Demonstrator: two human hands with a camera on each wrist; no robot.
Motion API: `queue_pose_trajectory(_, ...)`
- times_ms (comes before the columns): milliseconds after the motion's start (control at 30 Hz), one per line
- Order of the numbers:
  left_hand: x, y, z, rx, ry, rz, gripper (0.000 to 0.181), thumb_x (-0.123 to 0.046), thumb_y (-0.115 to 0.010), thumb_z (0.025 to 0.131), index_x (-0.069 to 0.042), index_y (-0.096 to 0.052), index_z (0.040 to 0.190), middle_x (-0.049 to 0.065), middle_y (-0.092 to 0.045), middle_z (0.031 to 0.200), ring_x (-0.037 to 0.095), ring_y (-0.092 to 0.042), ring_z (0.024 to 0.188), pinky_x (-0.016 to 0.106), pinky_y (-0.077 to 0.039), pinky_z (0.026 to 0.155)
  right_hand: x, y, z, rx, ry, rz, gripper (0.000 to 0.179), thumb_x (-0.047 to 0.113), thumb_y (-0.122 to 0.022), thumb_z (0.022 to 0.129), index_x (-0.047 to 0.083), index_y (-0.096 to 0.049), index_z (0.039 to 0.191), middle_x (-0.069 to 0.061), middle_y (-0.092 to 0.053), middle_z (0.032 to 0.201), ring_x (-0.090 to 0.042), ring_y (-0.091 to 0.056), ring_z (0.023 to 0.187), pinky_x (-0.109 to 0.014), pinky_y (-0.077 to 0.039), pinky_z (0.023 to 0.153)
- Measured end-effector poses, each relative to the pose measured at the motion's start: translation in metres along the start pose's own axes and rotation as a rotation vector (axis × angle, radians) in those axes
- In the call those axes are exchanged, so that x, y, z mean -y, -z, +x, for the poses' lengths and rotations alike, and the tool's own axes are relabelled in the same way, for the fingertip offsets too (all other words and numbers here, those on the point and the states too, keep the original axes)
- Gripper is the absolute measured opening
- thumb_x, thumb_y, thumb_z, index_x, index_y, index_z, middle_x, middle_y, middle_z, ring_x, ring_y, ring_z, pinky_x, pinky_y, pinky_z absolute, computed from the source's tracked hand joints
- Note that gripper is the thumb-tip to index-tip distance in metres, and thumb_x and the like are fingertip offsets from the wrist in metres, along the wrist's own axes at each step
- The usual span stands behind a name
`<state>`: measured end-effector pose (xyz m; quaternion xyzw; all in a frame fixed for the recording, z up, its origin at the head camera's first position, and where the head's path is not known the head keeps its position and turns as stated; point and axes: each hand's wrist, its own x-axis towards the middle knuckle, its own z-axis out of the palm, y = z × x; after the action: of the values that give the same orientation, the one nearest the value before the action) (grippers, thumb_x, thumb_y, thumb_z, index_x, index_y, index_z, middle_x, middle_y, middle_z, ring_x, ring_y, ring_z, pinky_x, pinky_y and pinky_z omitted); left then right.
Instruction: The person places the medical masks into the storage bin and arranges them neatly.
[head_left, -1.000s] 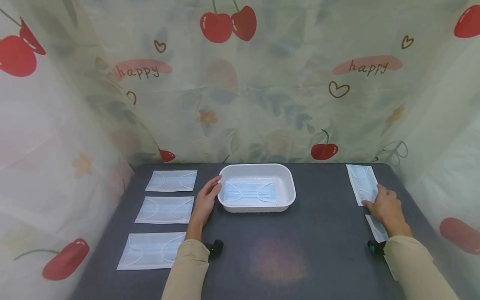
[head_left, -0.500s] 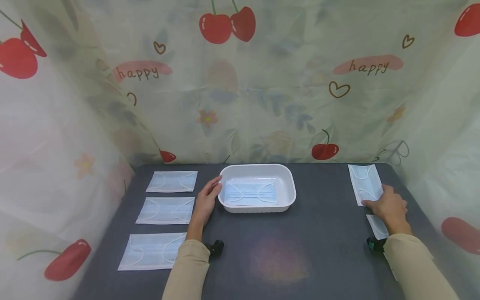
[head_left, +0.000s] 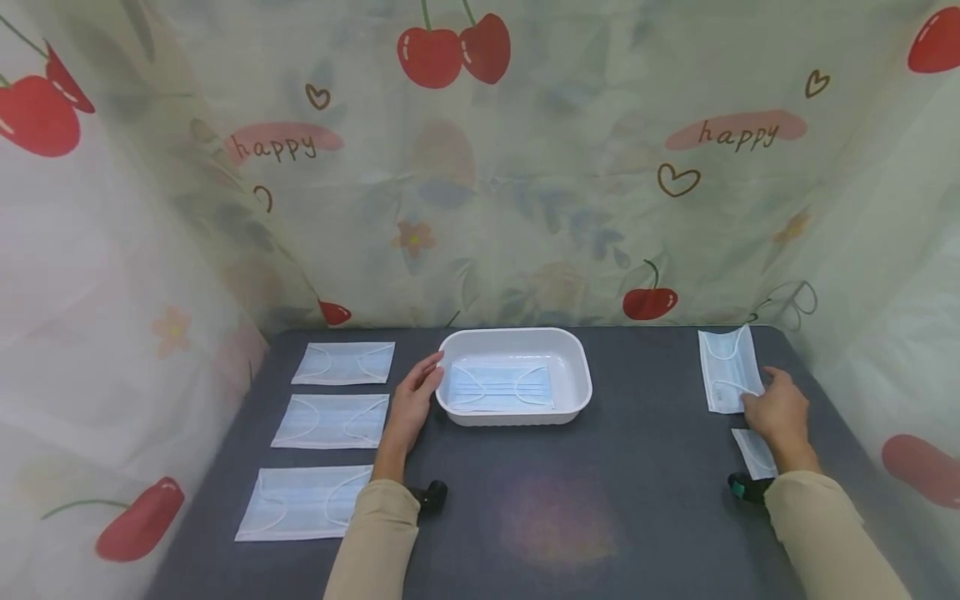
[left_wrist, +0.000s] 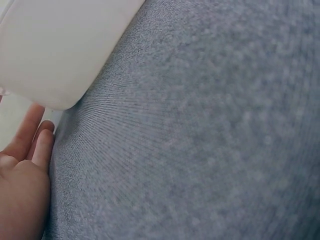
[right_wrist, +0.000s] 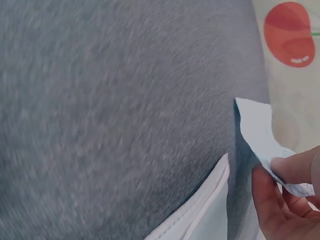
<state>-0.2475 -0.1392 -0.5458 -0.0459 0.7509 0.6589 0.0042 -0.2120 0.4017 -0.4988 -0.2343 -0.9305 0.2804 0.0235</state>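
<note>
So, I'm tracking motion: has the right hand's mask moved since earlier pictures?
Yes: the mask shifted slightly right at its far end, toward the back-right table corner.

Mask [head_left: 726, 358] (pale blue) in right hand [head_left: 780, 417]

Cherry-printed sheets [head_left: 517, 225] hang around a dark grey table [head_left: 645, 500] on three sides.

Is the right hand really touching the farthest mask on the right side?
Touching. The right wrist view plainly shows the right hand pinching the pale blue face mask by its edge.
</note>
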Motion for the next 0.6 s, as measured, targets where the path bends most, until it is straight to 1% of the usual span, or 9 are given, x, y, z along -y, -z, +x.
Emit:
queue_pose_trajectory(133,-0.001,0.000,0.000,0.003,0.001,0.004,0.039,-0.042,-0.060,0.102,-0.034,-0.060,0.141,0.002,-0.055,0.151,0.022,-0.048,0.143,0.048,-0.035,0.123,0.001,-0.001,-0.002,-0.008,-0.059,0.076,0.061,0.012,-0.047,0.094,-0.015,-0.036,0.148,-0.041,-0.047,0.141,-0.055,-0.044,0.131,-0.064,-0.040,0.106)
queue_pose_trajectory(200,-0.002,-0.001,0.000,0.001,0.003,0.007,0.038,-0.042,-0.060,0.102,-0.035,-0.060,0.140,0.001,-0.056,0.150,0.021,-0.048,0.143,0.048,-0.035,0.123,0.002,0.000,-0.004,-0.008,-0.100,0.127,0.060,0.013,-0.047,0.096,-0.013,-0.036,0.149,-0.039,-0.046,0.144,-0.053,-0.044,0.132,-0.062,-0.043,0.102)
queue_pose_trajectory(267,-0.002,-0.001,-0.001,-0.001,0.003,0.007,0.038,-0.042,-0.060,0.102,-0.035,-0.060,0.140,0.001,-0.056,0.149,0.021,-0.048,0.143,0.048,-0.035,0.123,0.003,-0.001,-0.006,-0.012,-0.126,0.177,0.059,0.013,-0.047,0.097,-0.012,-0.036,0.150,-0.038,-0.045,0.145,-0.050,-0.048,0.129,-0.053,-0.051,0.091)
queue_pose_trajectory(333,-0.003,-0.001,-0.001,-0.003,0.006,0.009,0.037,-0.042,-0.060,0.102,-0.036,-0.061,0.139,0.000,-0.057,0.148,0.021,-0.049,0.142,0.047,-0.035,0.122,0.003,-0.001,-0.008,-0.017,-0.144,0.235,0.058,0.013,-0.046,0.099,-0.010,-0.035,0.151,-0.037,-0.044,0.148,-0.046,-0.051,0.125,-0.037,-0.054,0.076)
queue_pose_trajectory(400,-0.003,-0.001,-0.001,-0.001,0.002,0.010,0.038,-0.043,-0.060,0.102,-0.035,-0.061,0.139,0.001,-0.057,0.148,0.021,-0.049,0.142,0.048,-0.035,0.122,0.004,-0.001,-0.010,-0.023,-0.150,0.299,0.058,0.014,-0.046,0.101,-0.009,-0.034,0.152,-0.036,-0.043,0.149,-0.043,-0.055,0.121,-0.020,-0.050,0.062)
queue_pose_trajectory(433,-0.003,-0.001,-0.001,0.001,-0.001,0.009,0.038,-0.043,-0.060,0.102,-0.034,-0.060,0.140,0.002,-0.057,0.149,0.022,-0.049,0.142,0.048,-0.035,0.122,0.004,-0.001,-0.011,-0.024,-0.148,0.331,0.057,0.014,-0.045,0.102,-0.009,-0.033,0.153,-0.036,-0.042,0.150,-0.042,-0.057,0.119,-0.015,-0.048,0.057)
queue_pose_trajectory(467,-0.003,-0.001,-0.001,0.001,0.000,0.010,0.038,-0.043,-0.060,0.102,-0.034,-0.060,0.140,0.002,-0.057,0.149,0.021,-0.049,0.142,0.048,-0.036,0.122,0.005,-0.001,-0.012,-0.023,-0.147,0.368,0.057,0.014,-0.045,0.102,-0.009,-0.032,0.153,-0.035,-0.042,0.151,-0.041,-0.058,0.119,-0.011,-0.048,0.054)
queue_pose_trajectory(533,-0.003,0.000,-0.001,0.001,0.004,0.008,0.039,-0.042,-0.060,0.102,-0.034,-0.060,0.140,0.002,-0.057,0.149,0.021,-0.049,0.142,0.048,-0.035,0.122,0.007,0.000,-0.013,-0.023,-0.142,0.431,0.057,0.014,-0.044,0.104,-0.008,-0.029,0.155,-0.034,-0.041,0.152,-0.038,-0.059,0.116,-0.008,-0.049,0.053)
queue_pose_trajectory(600,-0.003,0.000,-0.001,0.000,0.010,0.007,0.038,-0.042,-0.060,0.102,-0.035,-0.060,0.140,0.001,-0.056,0.149,0.021,-0.049,0.142,0.048,-0.035,0.122,0.010,0.001,-0.015,-0.019,-0.142,0.487,0.056,0.014,-0.043,0.105,-0.007,-0.028,0.156,-0.033,-0.041,0.152,-0.031,-0.064,0.107,-0.011,-0.054,0.057)
